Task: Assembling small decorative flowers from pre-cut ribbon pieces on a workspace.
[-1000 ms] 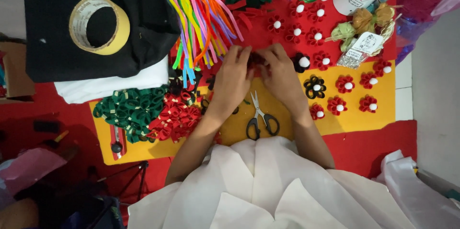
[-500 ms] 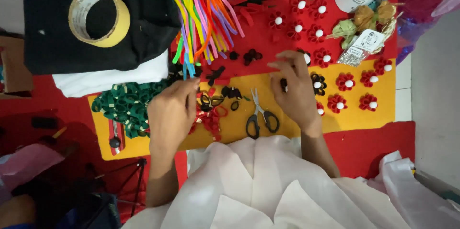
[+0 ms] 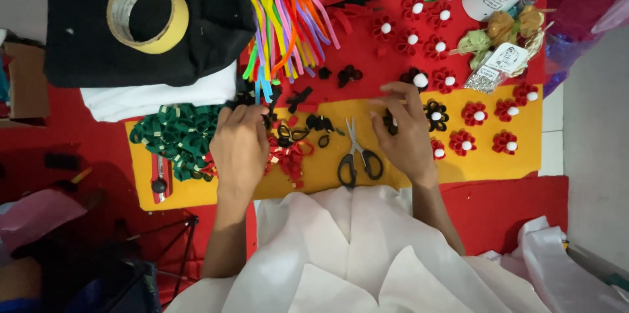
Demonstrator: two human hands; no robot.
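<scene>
The right hand (image 3: 406,133) pinches a small black felt loop piece (image 3: 390,121) between thumb and fingertips, just above the yellow felt sheet (image 3: 498,165). The left hand (image 3: 239,146) rests palm down, fingers loosely curled over the red ribbon loops (image 3: 288,156) beside the green ones (image 3: 177,136). These pieces look light, soft and floppy; best pinched at the folded middle. Scissors (image 3: 357,156) lie between the hands.

Scissors (image 3: 357,156), black-handled: one, centre near. Tape roll (image 3: 147,13), wide, tan: one, far left. Craft knife (image 3: 159,178), red: one, near left. Hands: two, left hand (image 3: 239,146), right hand (image 3: 406,133). Black loop flowers with white centres: two, (image 3: 436,115) and (image 3: 415,79).
</scene>
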